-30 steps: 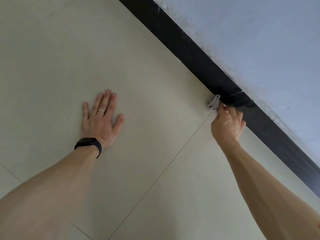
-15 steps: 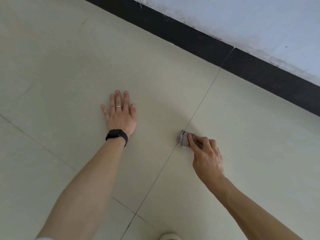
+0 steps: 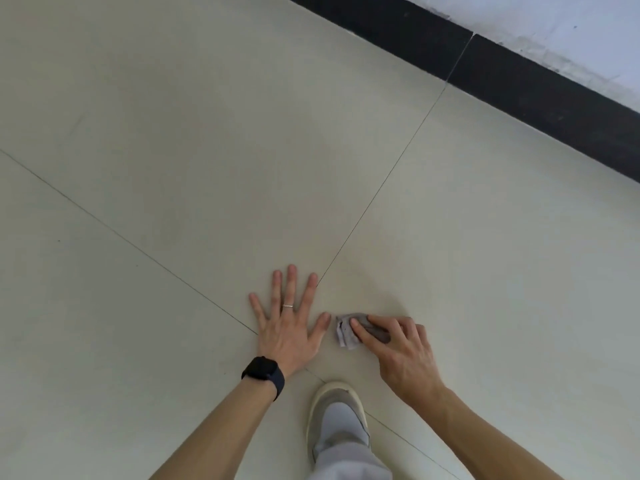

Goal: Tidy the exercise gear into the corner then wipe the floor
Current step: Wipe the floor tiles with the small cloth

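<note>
A small crumpled grey cloth lies on the pale tiled floor. My right hand grips the cloth and presses it down onto the tile, fingers curled over it. My left hand rests flat on the floor just left of the cloth, fingers spread, with a ring and a black wristband. The thumb of my left hand nearly touches the cloth. No exercise gear is in view.
A black skirting board runs along the white wall at the upper right. My foot in a grey slipper stands just behind my hands. Thin tile joints cross the floor near my hands.
My right hand has dragged the cloth from the skirting board back across the tile to beside my left hand. The view has pulled back and my foot has come into sight.
</note>
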Motion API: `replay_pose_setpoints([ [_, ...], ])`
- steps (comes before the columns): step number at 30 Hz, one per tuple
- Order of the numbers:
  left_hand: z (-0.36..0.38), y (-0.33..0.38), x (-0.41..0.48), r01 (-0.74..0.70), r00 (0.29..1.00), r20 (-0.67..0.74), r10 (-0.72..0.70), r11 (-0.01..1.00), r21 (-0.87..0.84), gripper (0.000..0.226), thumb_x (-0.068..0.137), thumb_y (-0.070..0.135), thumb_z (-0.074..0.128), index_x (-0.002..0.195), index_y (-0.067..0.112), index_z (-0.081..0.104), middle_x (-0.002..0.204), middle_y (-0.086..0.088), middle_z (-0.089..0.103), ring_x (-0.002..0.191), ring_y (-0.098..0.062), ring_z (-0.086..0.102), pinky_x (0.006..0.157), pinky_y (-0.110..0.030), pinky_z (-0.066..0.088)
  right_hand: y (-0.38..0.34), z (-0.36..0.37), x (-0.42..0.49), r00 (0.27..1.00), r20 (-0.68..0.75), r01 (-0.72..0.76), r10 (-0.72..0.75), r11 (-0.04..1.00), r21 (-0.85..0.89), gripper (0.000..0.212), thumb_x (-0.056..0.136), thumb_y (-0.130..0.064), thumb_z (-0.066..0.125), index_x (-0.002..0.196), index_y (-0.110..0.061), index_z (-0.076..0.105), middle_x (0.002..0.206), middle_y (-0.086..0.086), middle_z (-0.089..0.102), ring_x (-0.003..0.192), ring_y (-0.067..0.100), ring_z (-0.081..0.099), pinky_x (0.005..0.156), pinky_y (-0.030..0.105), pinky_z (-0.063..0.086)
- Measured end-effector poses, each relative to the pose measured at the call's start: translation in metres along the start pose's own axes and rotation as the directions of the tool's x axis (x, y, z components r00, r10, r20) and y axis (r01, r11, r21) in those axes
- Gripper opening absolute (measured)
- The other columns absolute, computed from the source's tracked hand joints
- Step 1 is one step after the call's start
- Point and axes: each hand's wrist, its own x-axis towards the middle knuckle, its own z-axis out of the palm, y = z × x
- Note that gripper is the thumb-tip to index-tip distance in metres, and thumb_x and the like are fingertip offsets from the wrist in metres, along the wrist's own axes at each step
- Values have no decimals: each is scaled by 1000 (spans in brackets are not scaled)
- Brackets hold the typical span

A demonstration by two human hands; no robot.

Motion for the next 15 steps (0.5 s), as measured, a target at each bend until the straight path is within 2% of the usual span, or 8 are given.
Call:
replay_pose_setpoints([
  [6, 4, 3, 2, 30, 1000, -6, -30, 999, 11, 74, 95, 66, 29, 159, 32, 13, 168, -6, -1, 154, -31, -1, 114, -73, 5, 10, 5, -6, 994, 109, 2, 5, 998, -64, 72, 73, -32, 50, 143, -46, 40, 138, -7, 42, 98, 24, 44, 87, 38, 36],
  [9, 7, 1, -1, 25, 999, -45, -24, 999, 23, 75, 93, 66, 35, 158, 33, 18, 168, -6, 4, 154, -31, 4, 114, -72, 6, 9, 8, -10, 995, 100, -18, 24, 998, -64, 70, 73, -35, 53, 141, -47, 41, 137, -7, 42, 97, 24, 44, 86, 37, 34],
  [15, 2, 2, 2, 12, 1000, 0, -12, 999, 38, 79, 90, 64, 40, 159, 34, 13, 168, -7, 2, 154, -31, 0, 114, -72, 7, 11, 11, -12, 991, 132, 2, 13, 994, -113, 64, 78, -41, 51, 140, -50, 41, 137, -8, 41, 86, 27, 42, 83, 41, 34],
])
